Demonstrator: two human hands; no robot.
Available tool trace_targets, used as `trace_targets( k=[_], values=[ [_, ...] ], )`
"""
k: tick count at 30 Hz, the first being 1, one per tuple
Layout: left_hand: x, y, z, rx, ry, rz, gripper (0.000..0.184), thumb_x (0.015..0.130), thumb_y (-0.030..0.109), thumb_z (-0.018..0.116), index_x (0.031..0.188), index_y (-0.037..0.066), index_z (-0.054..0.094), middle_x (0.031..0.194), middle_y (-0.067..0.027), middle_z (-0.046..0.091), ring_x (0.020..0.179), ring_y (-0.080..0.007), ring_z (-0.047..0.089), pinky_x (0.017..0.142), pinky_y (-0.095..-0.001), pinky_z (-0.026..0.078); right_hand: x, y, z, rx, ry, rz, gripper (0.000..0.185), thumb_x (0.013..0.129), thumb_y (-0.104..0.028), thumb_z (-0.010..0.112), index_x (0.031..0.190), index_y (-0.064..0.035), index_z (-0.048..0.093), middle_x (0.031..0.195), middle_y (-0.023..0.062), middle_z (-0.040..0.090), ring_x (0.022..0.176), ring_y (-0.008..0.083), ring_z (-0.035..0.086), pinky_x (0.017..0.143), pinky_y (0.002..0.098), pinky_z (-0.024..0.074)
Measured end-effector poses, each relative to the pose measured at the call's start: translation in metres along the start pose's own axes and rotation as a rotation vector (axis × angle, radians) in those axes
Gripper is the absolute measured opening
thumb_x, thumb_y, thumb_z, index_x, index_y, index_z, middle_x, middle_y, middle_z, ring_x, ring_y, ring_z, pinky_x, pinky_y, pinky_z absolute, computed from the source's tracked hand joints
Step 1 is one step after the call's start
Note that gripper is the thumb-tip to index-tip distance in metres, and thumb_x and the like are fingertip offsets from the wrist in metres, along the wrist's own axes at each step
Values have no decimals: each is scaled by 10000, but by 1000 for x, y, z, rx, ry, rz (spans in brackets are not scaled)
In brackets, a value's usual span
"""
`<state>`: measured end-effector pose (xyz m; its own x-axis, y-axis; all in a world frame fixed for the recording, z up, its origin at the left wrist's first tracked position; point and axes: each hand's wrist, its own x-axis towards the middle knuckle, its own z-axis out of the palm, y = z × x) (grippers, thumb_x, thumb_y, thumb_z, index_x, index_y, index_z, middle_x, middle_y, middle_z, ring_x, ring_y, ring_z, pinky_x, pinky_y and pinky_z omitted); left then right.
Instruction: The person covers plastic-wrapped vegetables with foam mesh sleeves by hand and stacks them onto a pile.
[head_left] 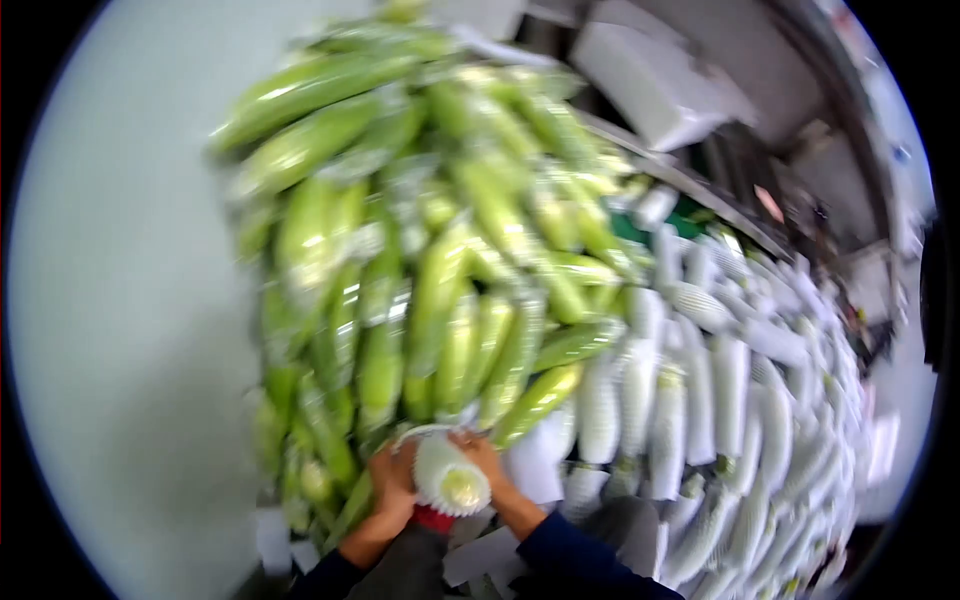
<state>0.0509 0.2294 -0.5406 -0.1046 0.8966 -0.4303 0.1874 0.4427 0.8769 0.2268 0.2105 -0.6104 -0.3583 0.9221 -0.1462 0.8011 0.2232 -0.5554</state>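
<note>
At the bottom centre, a pale green vegetable in a white foam net (pixel 452 478) points its round end toward me. My left hand (pixel 393 478) is closed around its left side, and my right hand (pixel 487 468) grips it from the right. Just beyond my hands lies a large pile of long green vegetables in clear plastic (pixel 440 290). Many foam-netted vegetables (pixel 668 420) lie to the right. The picture is blurred, and some fingertips are hidden behind the net.
A pale wall or surface (pixel 120 300) fills the left side. At the upper right are a white box (pixel 640 85) and a metal edge (pixel 690 185) with a green surface (pixel 685 218) beside it. Some white foam sleeves (pixel 490 555) lie near my legs.
</note>
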Motion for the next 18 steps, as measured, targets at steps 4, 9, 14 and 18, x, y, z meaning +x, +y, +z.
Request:
trace_targets(
  k=[4,9,14,18],
  values=[
    [1,27,19,-299,-78,-99,258,946,146,582,1129,-35,593,993,-92,664,858,-176,616,785,-319,508,-12,-24,-43,1583,-146,521,475,980,-357,527,1363,-77,520,1289,110,581,1163,221,562,992,364,458],
    [9,100,33,172,23,343,420,843,11,650,1252,16,553,907,-32,542,815,-144,506,738,-294,437,-48,17,-105,1392,436,439,411,928,-382,585,1180,-58,608,1009,85,669,844,215,647,770,375,539],
    [24,65,22,77,-112,271,277,882,0,601,1158,16,583,840,7,476,748,-93,450,678,-251,397,-130,161,-343,1609,1048,608,364,878,-377,572,1065,-65,575,1037,109,621,934,245,613,816,404,521],
    [12,51,19,108,-158,160,246,869,4,612,1115,13,605,811,18,471,705,-96,450,647,-252,391,-209,272,-514,459,1233,582,409,779,-289,741,1081,-53,599,944,56,653,751,173,606,662,300,495]
  ],
)
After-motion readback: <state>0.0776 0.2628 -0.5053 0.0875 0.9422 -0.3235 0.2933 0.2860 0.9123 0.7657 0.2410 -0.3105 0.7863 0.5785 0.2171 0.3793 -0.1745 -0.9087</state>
